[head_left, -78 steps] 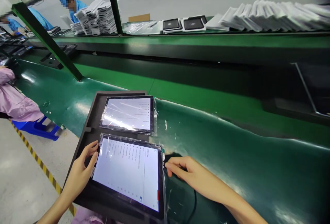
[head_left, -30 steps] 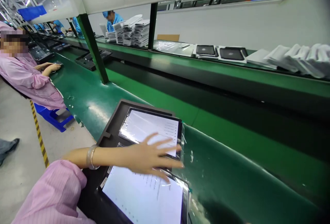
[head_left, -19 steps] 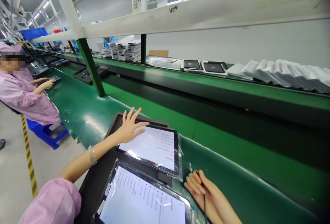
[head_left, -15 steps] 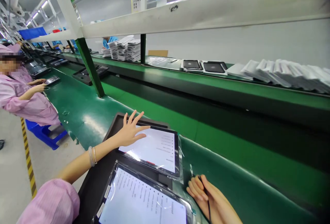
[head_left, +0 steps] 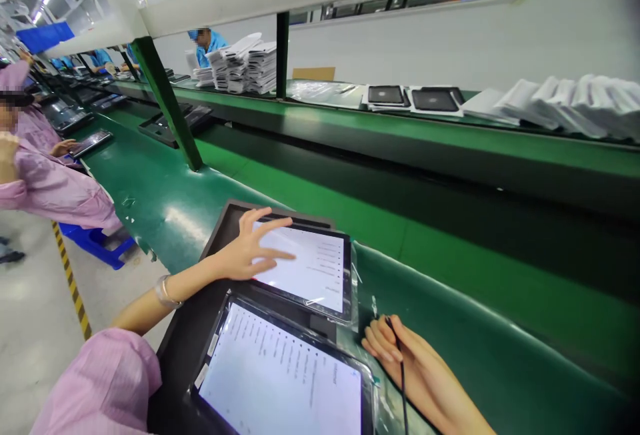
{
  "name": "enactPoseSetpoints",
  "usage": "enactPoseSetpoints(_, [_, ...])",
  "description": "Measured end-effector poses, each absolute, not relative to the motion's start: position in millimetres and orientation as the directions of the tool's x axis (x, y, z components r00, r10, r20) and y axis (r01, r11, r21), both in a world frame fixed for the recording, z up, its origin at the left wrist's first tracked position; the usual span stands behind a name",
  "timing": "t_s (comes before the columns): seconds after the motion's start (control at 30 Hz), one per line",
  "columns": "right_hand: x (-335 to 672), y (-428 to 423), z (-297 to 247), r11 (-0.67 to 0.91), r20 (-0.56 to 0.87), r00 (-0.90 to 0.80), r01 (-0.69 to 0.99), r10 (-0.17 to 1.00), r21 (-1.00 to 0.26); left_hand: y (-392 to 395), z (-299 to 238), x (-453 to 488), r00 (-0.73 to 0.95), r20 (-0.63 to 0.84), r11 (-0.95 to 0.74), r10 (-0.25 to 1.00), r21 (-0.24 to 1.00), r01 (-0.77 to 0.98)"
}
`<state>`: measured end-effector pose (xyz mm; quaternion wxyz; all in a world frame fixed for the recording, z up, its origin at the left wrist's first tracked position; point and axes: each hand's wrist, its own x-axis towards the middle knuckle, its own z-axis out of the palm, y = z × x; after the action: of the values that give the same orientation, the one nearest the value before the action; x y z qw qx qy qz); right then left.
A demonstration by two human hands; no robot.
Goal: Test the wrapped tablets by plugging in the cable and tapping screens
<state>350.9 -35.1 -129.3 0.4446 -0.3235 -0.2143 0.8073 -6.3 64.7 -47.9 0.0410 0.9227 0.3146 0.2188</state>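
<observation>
Two lit tablets in clear film lie in a black foam tray on the green belt. My left hand is open with fingers spread, resting on the left part of the far tablet. The near tablet shows a white screen with text lines. My right hand lies on the belt just right of the tray, fingers curled around a thin black cable.
A person in a pink coat sits at the left by a blue stool. The far green shelf carries stacks of white packets, two dark tablets and more white packets. A green post stands on the belt.
My left hand has shifted slightly on the far tablet, its fingers pointing more to the right. The view has tilted down a little. My right hand stays by the tray with the cable.
</observation>
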Motion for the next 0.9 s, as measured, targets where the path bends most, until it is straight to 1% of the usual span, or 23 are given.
enactPoseSetpoints(0.07, [349.3,-34.8,-126.9,-0.507,-0.323,-0.398,-0.574,0.859,-0.643,43.7,-42.5,2.4,0.849,0.361,-0.922,0.385,0.189,0.338])
enactPoseSetpoints(0.1, [348.2,-34.5,-125.7,-0.507,-0.317,-0.404,-0.572,0.858,-0.644,33.9,-41.3,7.6,0.894,0.361,-0.962,0.266,0.161,0.221])
enactPoseSetpoints(0.17, [346.0,-34.2,-123.2,-0.505,-0.305,-0.413,-0.574,0.858,-0.645,18.8,-42.0,17.3,0.923,0.38,-0.997,0.062,0.062,0.042])
enactPoseSetpoints(0.2, [345.2,-34.2,-122.1,-0.502,-0.301,-0.412,-0.575,0.86,-0.646,14.2,-43.2,21.0,0.922,0.388,-1.0,-0.005,0.006,-0.008])
enactPoseSetpoints(0.23, [344.6,-34.3,-121.2,-0.499,-0.297,-0.413,-0.575,0.861,-0.648,11.8,-44.4,23.5,0.919,0.392,-0.999,-0.045,-0.038,-0.032])
enactPoseSetpoints(0.27, [344.3,-34.5,-120.4,-0.498,-0.297,-0.411,-0.572,0.862,-0.652,11.6,-45.0,24.6,0.919,0.391,-0.998,-0.044,-0.052,-0.026])
enactPoseSetpoints(0.3, [344.3,-34.8,-119.7,-0.499,-0.302,-0.408,-0.568,0.862,-0.655,13.2,-44.6,24.4,0.925,0.38,-1.0,-0.003,-0.029,0.008])
enactPoseSetpoints(0.33, [344.6,-35.1,-119.1,-0.499,-0.303,-0.409,-0.562,0.861,-0.659,16.3,-43.0,22.9,0.932,0.355,-0.997,0.076,0.031,0.069])
enactPoseSetpoints(0.43, [346.2,-35.8,-118.1,-0.515,-0.318,-0.419,-0.537,0.85,-0.669,28.4,-32.3,9.0,0.907,0.19,-0.906,0.375,0.281,0.315])
enactPoseSetpoints(0.47, [346.6,-35.8,-118.0,-0.521,-0.324,-0.423,-0.53,0.846,-0.669,31.1,-28.2,0.9,0.886,0.123,-0.857,0.446,0.343,0.384])
enactPoseSetpoints(0.53, [347.3,-35.5,-118.4,-0.533,-0.338,-0.425,-0.521,0.84,-0.667,31.1,-22.2,-19.7,0.851,0.008,-0.774,0.526,0.419,0.475])
enactPoseSetpoints(0.6, [347.7,-34.9,-119.5,-0.543,-0.356,-0.421,-0.515,0.834,-0.664,22.3,-21.2,-43.4,0.818,-0.073,-0.711,0.57,0.454,0.536])
enactPoseSetpoints(0.67, [348.3,-34.3,-121.0,-0.557,-0.379,-0.416,-0.504,0.826,-0.66,6.9,-25.3,-64.8,0.78,-0.109,-0.663,0.616,0.464,0.588])
enactPoseSetpoints(0.8, [349.5,-33.5,-124.1,-0.581,-0.428,-0.4,-0.466,0.811,-0.667,-23.2,-40.8,-86.5,0.703,-0.046,-0.609,0.71,0.463,0.645])
enactPoseSetpoints(0.9, [348.9,-33.3,-124.3,-0.581,-0.451,-0.37,-0.448,0.812,-0.679,-31.9,-50.3,-87.1,0.676,-0.001,-0.614,0.737,0.418,0.67])
